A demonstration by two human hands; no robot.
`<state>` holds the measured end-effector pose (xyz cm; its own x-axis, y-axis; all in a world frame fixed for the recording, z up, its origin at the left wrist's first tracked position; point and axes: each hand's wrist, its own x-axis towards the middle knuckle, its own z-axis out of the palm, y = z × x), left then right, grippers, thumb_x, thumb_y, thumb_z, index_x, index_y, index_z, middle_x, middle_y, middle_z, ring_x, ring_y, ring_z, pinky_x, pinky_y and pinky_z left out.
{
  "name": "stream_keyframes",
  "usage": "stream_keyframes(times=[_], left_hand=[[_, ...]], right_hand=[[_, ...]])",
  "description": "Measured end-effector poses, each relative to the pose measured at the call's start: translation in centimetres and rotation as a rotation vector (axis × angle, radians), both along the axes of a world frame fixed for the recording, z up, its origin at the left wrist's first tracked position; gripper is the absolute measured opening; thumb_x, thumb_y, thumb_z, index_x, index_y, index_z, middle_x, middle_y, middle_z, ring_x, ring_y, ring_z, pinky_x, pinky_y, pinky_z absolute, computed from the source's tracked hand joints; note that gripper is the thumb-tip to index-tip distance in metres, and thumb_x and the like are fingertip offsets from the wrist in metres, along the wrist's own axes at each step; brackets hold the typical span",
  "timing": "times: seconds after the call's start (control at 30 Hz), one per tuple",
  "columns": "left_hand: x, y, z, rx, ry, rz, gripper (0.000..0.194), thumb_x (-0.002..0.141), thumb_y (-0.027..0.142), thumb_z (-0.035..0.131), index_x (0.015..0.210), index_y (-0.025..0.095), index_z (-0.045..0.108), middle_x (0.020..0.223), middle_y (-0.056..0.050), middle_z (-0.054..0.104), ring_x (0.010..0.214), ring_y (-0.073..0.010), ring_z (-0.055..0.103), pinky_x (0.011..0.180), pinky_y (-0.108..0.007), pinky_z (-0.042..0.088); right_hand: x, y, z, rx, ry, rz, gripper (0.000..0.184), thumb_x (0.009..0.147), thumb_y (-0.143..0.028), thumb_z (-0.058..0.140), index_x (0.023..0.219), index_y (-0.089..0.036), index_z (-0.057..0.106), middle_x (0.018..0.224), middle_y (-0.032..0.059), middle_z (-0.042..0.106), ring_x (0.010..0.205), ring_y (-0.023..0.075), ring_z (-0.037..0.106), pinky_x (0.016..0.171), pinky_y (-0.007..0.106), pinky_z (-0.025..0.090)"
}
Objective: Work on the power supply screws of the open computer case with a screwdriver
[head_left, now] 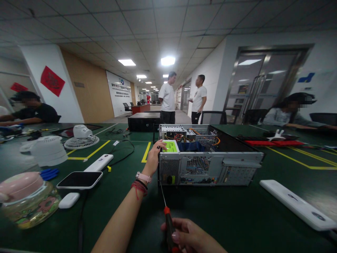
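Note:
An opened computer case lies on its side, its back panel facing me. At its left end sits a power supply with a green label. My left hand grips the case's left edge by the power supply, fingers over the top, partly hidden. My right hand is closed around a screwdriver with a dark and red handle. Its thin shaft slants up to the lower left corner of the back panel; I cannot tell whether the tip sits in a screw. Wires and a blue bundle show inside the case.
On the left of the green table are a phone, white power banks, an earbud case, a pink-lidded jar and a small fan. Another white power bank lies right. People sit on both sides; two stand behind.

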<state>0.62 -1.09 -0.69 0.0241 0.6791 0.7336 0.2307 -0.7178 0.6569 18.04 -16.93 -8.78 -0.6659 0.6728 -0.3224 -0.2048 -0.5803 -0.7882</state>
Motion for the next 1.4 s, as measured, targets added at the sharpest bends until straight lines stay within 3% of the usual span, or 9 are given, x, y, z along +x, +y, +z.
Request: stream_keyframes(times=[0.13,0.33,0.6,0.8,1.07,1.23,1.4], left_hand=[[0.0,0.0,0.0,0.014,-0.015,-0.014,0.039,0.094,0.032,0.028,0.08,0.017,0.061,0.109,-0.01,0.065,0.128,-0.0221,0.047,0.11,-0.038,0.033],[0.0,0.0,0.0,0.017,-0.013,-0.011,0.039,0.094,0.032,0.028,0.079,0.017,0.061,0.108,-0.009,0.065,0.127,-0.0226,0.047,0.11,-0.039,0.033],[0.0,0.1,0.1,0.005,-0.012,-0.005,0.04,0.094,0.033,0.027,0.078,0.018,0.06,0.107,-0.009,0.065,0.127,-0.0223,0.047,0.11,-0.038,0.033],[0.1,0.1,0.0,0.009,-0.023,-0.014,0.039,0.093,0.033,0.028,0.079,0.018,0.061,0.107,-0.009,0.065,0.127,-0.0218,0.047,0.111,-0.038,0.033],[0.0,0.0,0.0,0.003,-0.002,0.007,0.041,0.095,0.035,0.026,0.08,0.018,0.061,0.109,-0.009,0.065,0.128,-0.0213,0.047,0.111,-0.037,0.033],[0.0,-0.1,0.1,0.008,-0.002,0.0,0.04,0.094,0.033,0.027,0.08,0.017,0.061,0.109,-0.009,0.065,0.129,-0.0217,0.046,0.11,-0.038,0.033],[0.1,-0.1,0.1,0.0,-0.004,0.003,0.039,0.093,0.031,0.027,0.079,0.018,0.06,0.108,-0.009,0.065,0.128,-0.021,0.046,0.111,-0.038,0.032]], right_hand=[[-0.1,-0.1,0.5,-0.016,-0.016,-0.033,0.046,0.053,-0.032,0.086,0.088,-0.011,0.065,0.071,-0.0026,0.058,0.047,0.0015,0.047,0.043,0.017,0.027],[-0.1,0.3,0.0,-0.013,-0.033,0.014,0.046,0.055,-0.031,0.084,0.091,-0.011,0.062,0.069,0.0014,0.066,0.048,0.0045,0.053,0.041,0.017,0.026],[0.2,0.1,-0.2,-0.085,0.015,0.019,0.056,0.062,-0.026,0.078,0.111,-0.009,0.058,0.085,0.0118,0.074,0.061,0.0078,0.064,0.059,0.017,0.043],[0.1,0.0,-0.8,-0.052,0.053,-0.005,0.061,0.057,-0.026,0.084,0.11,-0.01,0.058,0.084,0.0093,0.072,0.064,0.0106,0.066,0.055,0.017,0.041],[0.0,-0.2,-0.1,-0.006,0.01,-0.018,0.048,0.06,-0.028,0.082,0.099,-0.008,0.064,0.075,0.0022,0.062,0.053,0.0045,0.055,0.045,0.017,0.029],[-0.1,0.0,-0.3,0.008,0.035,0.035,0.047,0.059,-0.03,0.081,0.096,-0.01,0.06,0.079,0.0047,0.066,0.054,0.0056,0.055,0.047,0.017,0.03],[0.1,0.2,-0.3,-0.049,0.018,0.021,0.063,0.06,-0.028,0.08,0.114,-0.011,0.053,0.081,0.0103,0.073,0.06,0.01,0.062,0.053,0.018,0.037]])
